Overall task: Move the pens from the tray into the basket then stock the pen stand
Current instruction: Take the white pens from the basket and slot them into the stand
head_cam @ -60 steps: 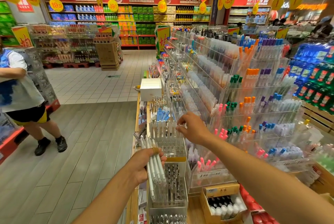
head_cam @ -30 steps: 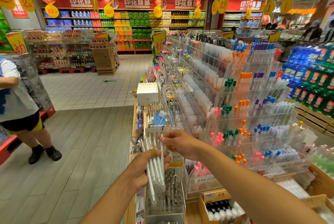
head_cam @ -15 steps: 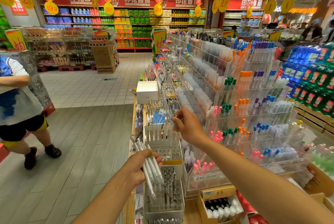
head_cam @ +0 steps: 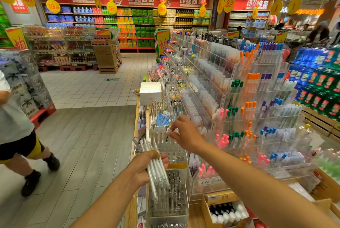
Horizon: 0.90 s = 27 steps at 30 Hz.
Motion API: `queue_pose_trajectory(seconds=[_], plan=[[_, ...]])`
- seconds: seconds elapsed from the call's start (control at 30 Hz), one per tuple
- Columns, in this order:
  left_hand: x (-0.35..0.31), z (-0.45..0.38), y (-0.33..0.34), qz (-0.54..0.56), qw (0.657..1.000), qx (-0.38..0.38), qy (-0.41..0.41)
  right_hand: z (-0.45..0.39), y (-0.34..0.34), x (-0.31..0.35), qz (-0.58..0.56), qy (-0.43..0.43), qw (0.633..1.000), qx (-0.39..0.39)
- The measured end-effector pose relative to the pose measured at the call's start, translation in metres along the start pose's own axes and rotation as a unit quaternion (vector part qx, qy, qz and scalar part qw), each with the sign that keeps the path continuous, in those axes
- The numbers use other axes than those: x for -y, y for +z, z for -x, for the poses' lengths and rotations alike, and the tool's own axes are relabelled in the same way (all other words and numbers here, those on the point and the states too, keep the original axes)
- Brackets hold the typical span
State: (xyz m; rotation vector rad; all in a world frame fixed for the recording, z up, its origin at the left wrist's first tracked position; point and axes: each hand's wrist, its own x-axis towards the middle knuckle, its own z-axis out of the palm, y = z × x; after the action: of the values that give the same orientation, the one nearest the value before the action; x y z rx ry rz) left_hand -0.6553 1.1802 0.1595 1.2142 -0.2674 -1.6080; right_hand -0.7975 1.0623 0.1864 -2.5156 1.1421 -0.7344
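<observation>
My left hand [head_cam: 141, 169] grips a bundle of clear white pens [head_cam: 156, 171], which slant down over the front of the clear acrylic pen stand [head_cam: 172, 154]. My right hand [head_cam: 185, 135] hovers over the stand's upper tier with curled fingers. Thumb and forefinger pinch the top of a clear pen beside the row of upright clear pens [head_cam: 160, 133]. The lower tier [head_cam: 173, 192] holds several dark-tipped pens. No tray or basket is in view.
Tiered acrylic shelves of coloured pens [head_cam: 257, 117] fill the right side. A white box [head_cam: 150, 92] stands on the counter behind the stand, and a cardboard box of markers [head_cam: 226, 209] sits at the lower right. A person [head_cam: 16, 135] walks in the aisle at left.
My right hand took a pen from the bundle, carried it up to the stand's upper tier, and now sits slightly lower there. The person at left stepped further left.
</observation>
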Motion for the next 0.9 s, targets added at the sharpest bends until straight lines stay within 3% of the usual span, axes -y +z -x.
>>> queue_pose_trajectory(seconds=[0.23,0.57,0.67,0.8,0.9], plan=[[-0.001,-0.003,-0.002,-0.002,1.0,0.005,0.003,-0.011,-0.006,0.0,0.088,0.005,0.996,0.01],[-0.001,-0.005,-0.001,-0.003,1.0,0.027,0.003,-0.007,-0.009,0.002,0.118,-0.008,0.993,0.008],[-0.001,-0.004,0.002,0.0,0.999,0.041,0.005,-0.002,-0.013,0.014,0.027,-0.002,0.999,0.033],[-0.002,-0.002,0.006,0.003,0.997,0.071,0.014,0.005,-0.012,0.027,-0.096,0.051,0.978,0.178],[0.0,0.0,0.008,-0.009,0.995,0.093,0.015,0.011,-0.005,0.027,-0.181,0.094,0.962,0.179]])
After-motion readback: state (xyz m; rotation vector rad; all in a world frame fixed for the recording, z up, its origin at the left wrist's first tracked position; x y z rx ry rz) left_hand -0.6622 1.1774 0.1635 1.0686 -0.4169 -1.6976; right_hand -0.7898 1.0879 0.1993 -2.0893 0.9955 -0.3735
